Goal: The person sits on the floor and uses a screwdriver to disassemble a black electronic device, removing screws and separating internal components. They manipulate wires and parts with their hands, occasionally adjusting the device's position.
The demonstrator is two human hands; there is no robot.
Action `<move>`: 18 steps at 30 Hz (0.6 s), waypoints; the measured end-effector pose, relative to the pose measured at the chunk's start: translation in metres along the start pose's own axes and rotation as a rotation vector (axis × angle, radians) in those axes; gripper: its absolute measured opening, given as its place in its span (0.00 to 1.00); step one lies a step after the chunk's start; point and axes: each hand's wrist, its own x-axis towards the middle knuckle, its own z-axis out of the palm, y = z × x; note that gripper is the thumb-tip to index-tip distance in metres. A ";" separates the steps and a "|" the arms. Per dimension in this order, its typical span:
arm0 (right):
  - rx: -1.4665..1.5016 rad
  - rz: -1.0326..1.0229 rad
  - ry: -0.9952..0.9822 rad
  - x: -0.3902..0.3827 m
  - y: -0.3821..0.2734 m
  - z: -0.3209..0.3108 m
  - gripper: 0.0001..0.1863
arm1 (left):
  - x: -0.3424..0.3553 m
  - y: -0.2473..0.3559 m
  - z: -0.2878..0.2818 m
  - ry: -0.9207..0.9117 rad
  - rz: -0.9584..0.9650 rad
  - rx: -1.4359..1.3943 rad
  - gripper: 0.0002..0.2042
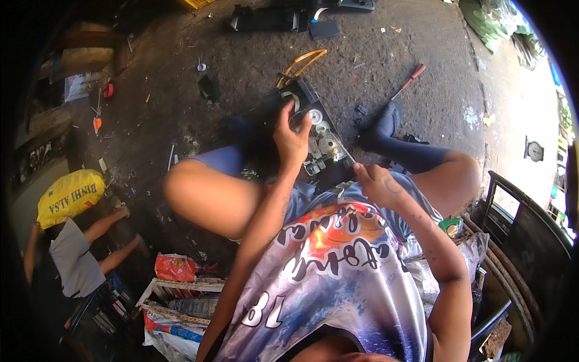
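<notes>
A littered dark floor [163,78] spreads around. A multicoloured shirt [319,283] is boldly lettered; another person [75,259] holds a dark-lettered yellow sack [71,196]. Between the legs [211,190] lies a black geared mechanism [325,131], partly hidden by the left hand [292,143], whose grip I cannot tell. A red-handled screwdriver [415,74] lies near the right foot [389,120]. The right hand [375,182], apart from the left, is clamped on a slim tool [348,157] reaching the mechanism.

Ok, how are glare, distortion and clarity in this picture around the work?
Head view: strong glare washes out the pale ground at right; head view: corners go black, and the dark frame at lower right looks bowed; head view: the white gear by the left hand reads clearly, though the black casing partly merges with shadow.
</notes>
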 end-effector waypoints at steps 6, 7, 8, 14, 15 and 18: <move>-0.126 -0.210 0.152 0.012 0.021 0.000 0.26 | 0.010 0.001 -0.002 -0.069 -0.097 -0.085 0.27; -0.080 -0.162 0.146 0.016 0.025 -0.008 0.26 | 0.011 0.002 -0.004 -0.089 -0.123 -0.105 0.28; -0.104 -0.111 0.096 0.019 0.023 -0.022 0.27 | 0.011 0.001 -0.006 -0.083 -0.107 -0.096 0.28; -0.280 -0.159 0.140 0.032 0.023 -0.032 0.30 | 0.012 -0.003 -0.018 -0.110 -0.092 -0.138 0.28; -0.277 -0.195 0.134 0.037 0.026 -0.030 0.30 | 0.013 -0.004 -0.020 -0.109 -0.090 -0.128 0.28; -0.255 -0.280 0.141 0.053 0.048 -0.019 0.28 | 0.011 -0.003 -0.021 -0.111 -0.084 -0.135 0.27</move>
